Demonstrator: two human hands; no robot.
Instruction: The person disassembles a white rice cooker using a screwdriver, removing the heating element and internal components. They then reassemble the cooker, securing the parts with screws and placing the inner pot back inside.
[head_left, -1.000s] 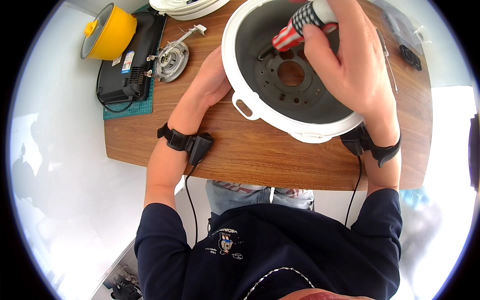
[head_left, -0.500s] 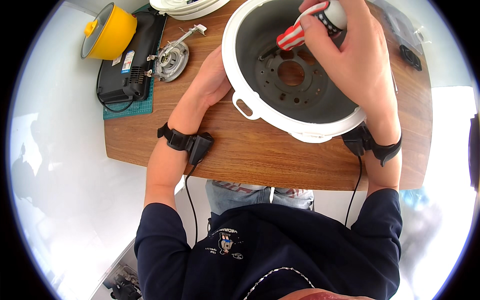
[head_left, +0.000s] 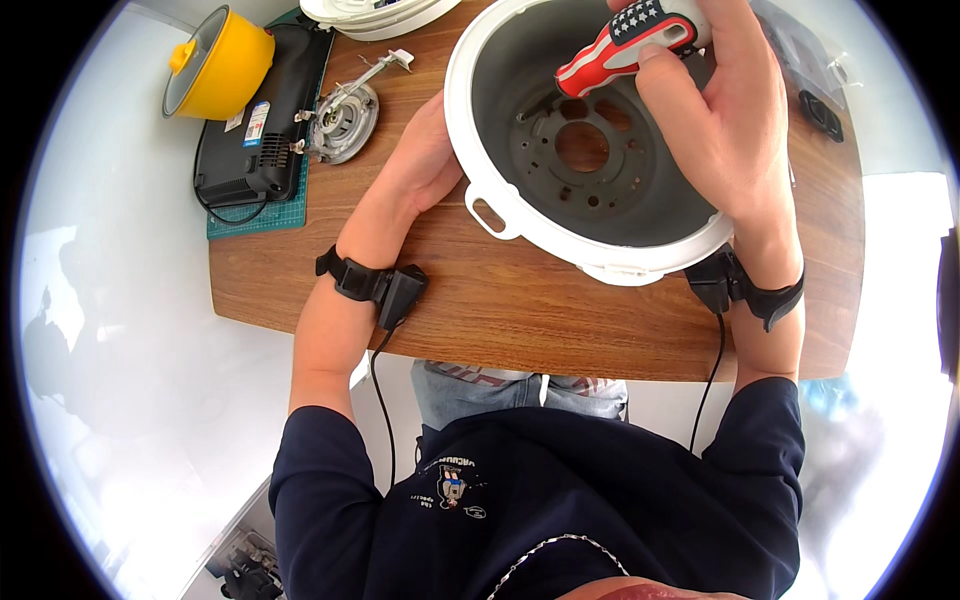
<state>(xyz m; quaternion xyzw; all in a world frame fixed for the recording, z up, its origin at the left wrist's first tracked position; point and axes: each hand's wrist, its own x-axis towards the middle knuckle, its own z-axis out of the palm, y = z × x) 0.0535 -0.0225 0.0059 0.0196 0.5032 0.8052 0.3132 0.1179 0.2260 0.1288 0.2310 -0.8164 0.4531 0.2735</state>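
In the head view, the step appeared to be tool work inside the round, white-rimmed, grey-walled housing (head_left: pixel 590 257); the next move seemingly called for steady alignment. The red, white and blue tool handle (head_left: pixel 618 52) lay gripped between the right hand's (head_left: pixel 728 125) thumb and fingers, above the housing's far side; the left hand (head_left: pixel 425 155) touched its left wall, fingers hidden, their closure unclear

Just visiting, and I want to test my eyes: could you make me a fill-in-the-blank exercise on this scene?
1. The right hand holds a handle patterned with stripes and ____.
2. The big tub beside the left hand has a rim coloured ____.
3. The pot at the upper left is coloured ____.

Missing words: stars; white; yellow.
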